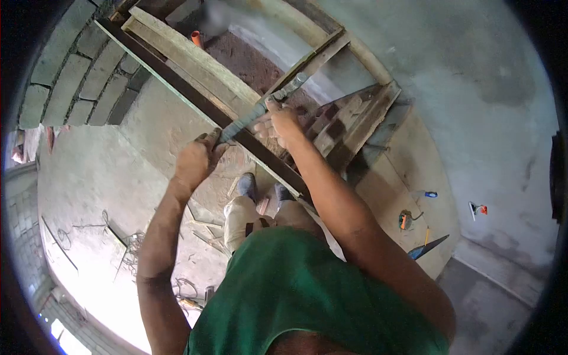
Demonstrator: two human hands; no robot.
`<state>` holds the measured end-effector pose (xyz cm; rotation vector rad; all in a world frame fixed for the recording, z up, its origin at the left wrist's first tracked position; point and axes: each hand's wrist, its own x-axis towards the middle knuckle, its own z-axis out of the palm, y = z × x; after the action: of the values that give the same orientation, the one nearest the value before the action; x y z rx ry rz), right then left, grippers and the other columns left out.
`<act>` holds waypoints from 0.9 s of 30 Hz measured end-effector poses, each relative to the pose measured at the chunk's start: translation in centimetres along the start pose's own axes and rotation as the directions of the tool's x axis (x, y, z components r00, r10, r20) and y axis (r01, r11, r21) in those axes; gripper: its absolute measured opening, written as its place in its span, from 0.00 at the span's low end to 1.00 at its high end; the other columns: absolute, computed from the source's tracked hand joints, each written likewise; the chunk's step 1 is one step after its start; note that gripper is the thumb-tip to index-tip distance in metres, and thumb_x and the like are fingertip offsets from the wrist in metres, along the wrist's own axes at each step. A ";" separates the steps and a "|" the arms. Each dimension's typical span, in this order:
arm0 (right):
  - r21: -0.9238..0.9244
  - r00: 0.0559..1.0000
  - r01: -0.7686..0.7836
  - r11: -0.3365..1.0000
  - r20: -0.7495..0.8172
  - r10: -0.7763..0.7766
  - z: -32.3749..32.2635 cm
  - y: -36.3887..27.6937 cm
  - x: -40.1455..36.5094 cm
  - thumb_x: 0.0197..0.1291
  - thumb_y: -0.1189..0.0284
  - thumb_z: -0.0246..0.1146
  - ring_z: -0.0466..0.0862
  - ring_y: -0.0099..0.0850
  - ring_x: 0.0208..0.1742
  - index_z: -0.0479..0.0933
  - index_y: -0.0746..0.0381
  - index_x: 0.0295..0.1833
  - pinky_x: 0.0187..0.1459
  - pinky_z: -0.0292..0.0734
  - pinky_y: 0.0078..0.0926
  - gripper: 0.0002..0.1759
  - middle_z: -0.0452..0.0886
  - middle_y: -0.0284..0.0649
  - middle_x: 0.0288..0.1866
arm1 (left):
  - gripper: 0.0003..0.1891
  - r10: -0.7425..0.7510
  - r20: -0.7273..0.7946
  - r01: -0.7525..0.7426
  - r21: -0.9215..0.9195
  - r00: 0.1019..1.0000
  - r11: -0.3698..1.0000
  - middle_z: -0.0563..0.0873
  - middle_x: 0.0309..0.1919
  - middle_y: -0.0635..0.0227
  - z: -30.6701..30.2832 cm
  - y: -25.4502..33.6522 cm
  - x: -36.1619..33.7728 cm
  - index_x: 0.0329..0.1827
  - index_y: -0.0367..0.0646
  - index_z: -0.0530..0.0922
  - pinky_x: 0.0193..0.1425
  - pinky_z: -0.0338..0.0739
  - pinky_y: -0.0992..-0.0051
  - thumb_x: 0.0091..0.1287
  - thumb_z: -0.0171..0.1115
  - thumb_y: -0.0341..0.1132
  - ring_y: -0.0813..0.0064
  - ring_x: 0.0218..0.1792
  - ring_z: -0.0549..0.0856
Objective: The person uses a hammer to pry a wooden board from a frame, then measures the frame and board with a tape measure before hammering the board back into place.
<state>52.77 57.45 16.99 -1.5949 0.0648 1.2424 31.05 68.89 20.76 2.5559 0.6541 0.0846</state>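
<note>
A grey, rod-like tool (pixel 242 122) with a knobbed far end lies slantwise across the wooden formwork (pixel 195 106); its exact kind I cannot make out. My left hand (pixel 198 157) is closed around its near end, just over the formwork's left board. Further along, my right hand (pixel 281 123) has its thumb and fingers about the rod, some fingers loosely bent beneath it. A wooden crosspiece (pixel 307 62) runs beside the knobbed end. Dark boards and blocks (pixel 331 127) lie to the right of my right hand.
An orange pipe end (pixel 196 39) sticks up inside the formwork. A block wall (pixel 77 71) stands at the upper left. To the right are a handsaw (pixel 427 247), a tape-like round tool (pixel 406 220) and a plastered wall (pixel 473 106). Wire and sticks litter the floor (pixel 151 177).
</note>
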 end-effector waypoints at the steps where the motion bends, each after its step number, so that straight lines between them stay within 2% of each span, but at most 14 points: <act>1: 0.001 1.000 -0.005 1.000 -0.002 0.005 0.4 0.5 -0.3 0.71 0.56 0.55 0.83 0.37 0.20 0.72 0.68 0.52 0.25 0.84 0.35 0.23 0.84 0.51 0.34 | 0.23 0.002 0.038 -0.003 0.008 0.999 1.000 0.85 0.39 0.51 -0.2 0.0 -0.1 0.61 0.42 0.77 0.40 0.80 0.56 0.69 0.59 0.47 0.48 0.37 0.85; 5: 0.131 0.999 0.003 0.991 0.035 -0.008 0.1 -0.4 -0.6 0.72 0.54 0.53 0.85 0.38 0.27 0.69 0.69 0.55 0.24 0.84 0.33 0.26 0.84 0.54 0.39 | 0.23 0.072 0.036 -0.073 0.022 0.997 0.997 0.85 0.37 0.51 -1.5 1.2 1.0 0.61 0.42 0.76 0.37 0.80 0.56 0.69 0.59 0.47 0.49 0.35 0.85; 7: 0.229 0.991 -0.063 0.971 0.128 0.034 -1.0 -0.2 0.3 0.72 0.53 0.52 0.86 0.40 0.31 0.67 0.66 0.60 0.28 0.84 0.37 0.27 0.83 0.56 0.44 | 0.21 0.072 0.127 -0.095 0.189 0.989 0.977 0.85 0.34 0.53 -3.6 3.1 2.2 0.58 0.40 0.76 0.34 0.80 0.57 0.69 0.59 0.46 0.50 0.34 0.86; 10: 0.220 0.994 -0.033 0.975 0.106 0.010 -1.8 -1.3 0.7 0.73 0.48 0.47 0.85 0.37 0.32 0.72 0.65 0.55 0.28 0.82 0.36 0.28 0.85 0.52 0.40 | 0.20 0.146 0.230 -0.216 0.322 0.962 0.922 0.84 0.33 0.54 -5.6 3.5 5.3 0.54 0.40 0.76 0.32 0.80 0.59 0.69 0.59 0.46 0.53 0.32 0.86; 12: 0.255 0.988 -0.047 0.966 0.157 0.007 -3.3 -1.5 2.0 0.70 0.47 0.53 0.85 0.37 0.31 0.73 0.65 0.52 0.27 0.81 0.36 0.29 0.85 0.51 0.39 | 0.20 0.191 0.230 -0.260 0.321 0.954 0.911 0.85 0.33 0.55 -6.6 3.7 6.7 0.54 0.39 0.76 0.32 0.81 0.61 0.68 0.60 0.46 0.55 0.31 0.86; 14: 0.127 0.965 -0.186 0.974 0.210 0.157 -4.7 -2.0 3.0 0.66 0.46 0.59 0.82 0.36 0.27 0.72 0.65 0.57 0.33 0.81 0.36 0.31 0.84 0.48 0.38 | 0.21 0.260 0.231 -0.326 0.322 0.938 0.889 0.85 0.32 0.57 -7.3 4.1 7.3 0.56 0.40 0.76 0.32 0.81 0.61 0.67 0.61 0.45 0.57 0.30 0.86; 15: -0.063 0.979 -0.149 0.987 0.132 0.156 -5.5 -2.3 3.0 0.60 0.42 0.64 0.82 0.34 0.26 0.73 0.62 0.58 0.33 0.81 0.36 0.35 0.84 0.46 0.35 | 0.21 0.256 0.233 -0.323 0.327 0.938 0.888 0.85 0.32 0.57 -7.1 3.7 7.2 0.56 0.40 0.76 0.32 0.81 0.61 0.67 0.61 0.45 0.57 0.30 0.86; 16: -0.064 0.978 -0.149 0.987 0.138 0.157 -7.0 -2.9 3.1 0.60 0.42 0.64 0.82 0.34 0.26 0.73 0.62 0.58 0.33 0.81 0.36 0.35 0.84 0.46 0.35 | 0.22 0.233 0.215 -0.294 0.322 0.949 0.900 0.85 0.32 0.57 -6.6 3.0 6.7 0.57 0.40 0.76 0.32 0.81 0.61 0.67 0.61 0.45 0.56 0.31 0.86; 18: -0.564 0.971 0.154 0.811 -0.064 -0.229 -9.4 -4.6 2.6 0.56 0.41 0.65 0.85 0.40 0.36 0.72 0.64 0.61 0.41 0.81 0.41 0.40 0.85 0.49 0.41 | 0.22 0.197 0.197 -0.252 0.315 0.960 0.915 0.85 0.32 0.56 -5.5 1.5 5.6 0.59 0.40 0.76 0.33 0.81 0.61 0.67 0.62 0.44 0.56 0.31 0.86; 19: -0.661 0.835 0.280 0.696 -0.190 -0.516 -10.0 -4.6 3.0 0.57 0.43 0.66 0.86 0.44 0.37 0.70 0.68 0.62 0.43 0.81 0.42 0.42 0.83 0.53 0.44 | 0.22 0.212 0.144 -0.244 0.269 0.967 0.932 0.85 0.33 0.56 -4.9 0.9 4.9 0.59 0.40 0.77 0.33 0.81 0.61 0.67 0.62 0.44 0.55 0.31 0.86; 20: -0.764 0.602 0.348 0.543 -0.263 -0.754 -10.3 -4.3 3.4 0.57 0.46 0.67 0.86 0.48 0.39 0.68 0.72 0.63 0.44 0.81 0.43 0.43 0.82 0.58 0.47 | 0.22 0.223 0.092 -0.238 0.218 0.970 0.946 0.85 0.33 0.55 -4.4 0.4 4.4 0.60 0.41 0.77 0.33 0.81 0.61 0.67 0.62 0.44 0.55 0.32 0.86; 22: -0.562 0.861 0.370 0.740 -0.093 -0.501 -5.9 -7.6 -0.3 0.63 0.51 0.63 0.81 0.49 0.53 0.67 0.67 0.63 0.53 0.75 0.45 0.35 0.79 0.60 0.52 | 0.22 0.182 0.115 -0.201 0.175 0.976 0.964 0.85 0.34 0.54 -4.0 0.0 4.2 0.60 0.41 0.77 0.34 0.81 0.61 0.67 0.62 0.43 0.54 0.32 0.86; 24: -0.595 0.704 0.457 0.662 -0.213 -0.677 -5.1 -4.2 4.2 0.67 0.55 0.60 0.82 0.50 0.50 0.69 0.67 0.58 0.51 0.75 0.45 0.27 0.80 0.59 0.49 | 0.21 0.218 0.085 -0.230 0.170 0.972 0.958 0.86 0.33 0.55 -4.4 -0.4 4.6 0.58 0.41 0.78 0.36 0.81 0.61 0.67 0.62 0.44 0.55 0.33 0.86; 27: -0.653 0.707 0.315 0.688 -0.322 -0.629 -5.8 -4.5 4.5 0.69 0.63 0.56 0.80 0.56 0.50 0.71 0.69 0.52 0.51 0.73 0.46 0.19 0.80 0.60 0.48 | 0.19 0.205 0.218 -0.264 0.286 0.954 0.921 0.85 0.29 0.54 -7.6 2.5 8.1 0.54 0.41 0.78 0.33 0.81 0.58 0.68 0.62 0.46 0.52 0.30 0.86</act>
<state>61.33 57.51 16.17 -2.2423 -0.4088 0.3535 37.97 74.22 28.05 2.8942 0.3038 -0.1887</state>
